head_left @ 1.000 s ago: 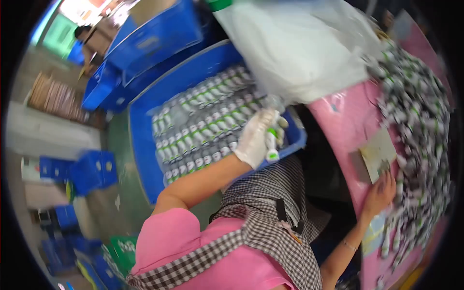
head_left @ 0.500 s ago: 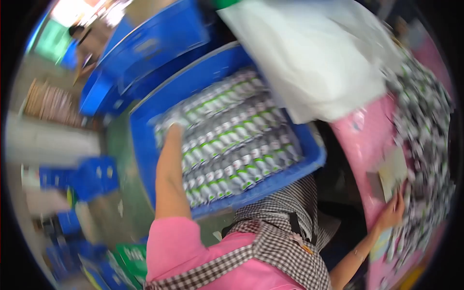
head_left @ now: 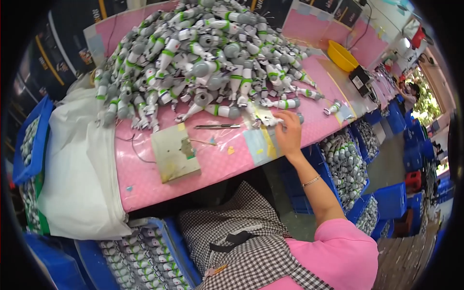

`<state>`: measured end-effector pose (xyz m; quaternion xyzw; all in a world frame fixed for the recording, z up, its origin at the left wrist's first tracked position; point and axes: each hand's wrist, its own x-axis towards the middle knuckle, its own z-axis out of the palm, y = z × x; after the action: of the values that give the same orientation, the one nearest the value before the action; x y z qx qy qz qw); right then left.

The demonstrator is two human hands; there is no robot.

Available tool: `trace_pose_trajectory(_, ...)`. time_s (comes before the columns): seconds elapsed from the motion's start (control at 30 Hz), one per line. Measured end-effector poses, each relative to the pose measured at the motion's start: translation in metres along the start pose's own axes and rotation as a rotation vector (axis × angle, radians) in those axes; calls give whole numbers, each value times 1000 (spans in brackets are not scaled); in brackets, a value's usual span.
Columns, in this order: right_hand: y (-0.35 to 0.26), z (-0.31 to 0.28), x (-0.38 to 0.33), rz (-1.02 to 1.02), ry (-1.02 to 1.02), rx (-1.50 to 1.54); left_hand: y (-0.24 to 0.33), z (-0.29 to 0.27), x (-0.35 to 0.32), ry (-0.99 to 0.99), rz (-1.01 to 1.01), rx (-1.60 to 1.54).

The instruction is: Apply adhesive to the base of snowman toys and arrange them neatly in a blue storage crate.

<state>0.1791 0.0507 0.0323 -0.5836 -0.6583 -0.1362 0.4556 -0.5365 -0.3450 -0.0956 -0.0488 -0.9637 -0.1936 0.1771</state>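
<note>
My right hand [head_left: 289,131] rests at the front of a large pile, its fingers closed around a white toy arm [head_left: 268,119] with a grey rounded end. Part of that piece is hidden behind the fingers. The pile [head_left: 208,63] consists of many similar toy limbs in white and grey with green bands, heaped on a pink-covered table [head_left: 215,164]. Left of the hand lie metal tweezers [head_left: 217,126] and a worn, pale block-shaped fixture [head_left: 175,153]. My left hand is out of view.
At lower left, a blue crate [head_left: 181,251] holds toy limbs in neat rows. White sheeting [head_left: 79,169] drapes over the table's left end. Crates of loose limbs [head_left: 344,169] stand to the right. A yellow basin [head_left: 342,56] sits at the back right, near a black box [head_left: 361,81].
The view has swung right from the crate to the table. My left hand, earlier over the rowed limbs, has left the view. My right hand is now on a toy arm by the pile.
</note>
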Motion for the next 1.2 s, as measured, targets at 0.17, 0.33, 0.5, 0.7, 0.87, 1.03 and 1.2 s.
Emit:
trace_pose_trajectory(0.17, 29, 1, -7, -215, -305, -313, 86, -38, -43, 311, 351, -513)
trace_pose_trajectory(0.33, 29, -13, -13, -240, -402, -467, 257, -132, -129, -78, 475, -752)
trace_pose_trajectory(0.5, 21, -74, -32, -159, -47, -198, 363, -146, -246, -259, 507, -1118)
trace_pose_trajectory(0.7, -56, -79, -20, -384, 276, 290, 448, -122, -345, -2222, 818, -1386)
trace_pose_trajectory(0.87, -105, -40, -33, -359, 12, 915, 482, -131, -345, -2028, 483, -1493)
trace_pose_trajectory(1.03, -86, -14, -43, 632, -683, 1458, 473, -166, -327, -2104, 19, -1713)
trace_pose_trajectory(1.2, -84, -8, -68, 1067, -849, 2584, 486, -160, -357, -1896, 81, -1792)
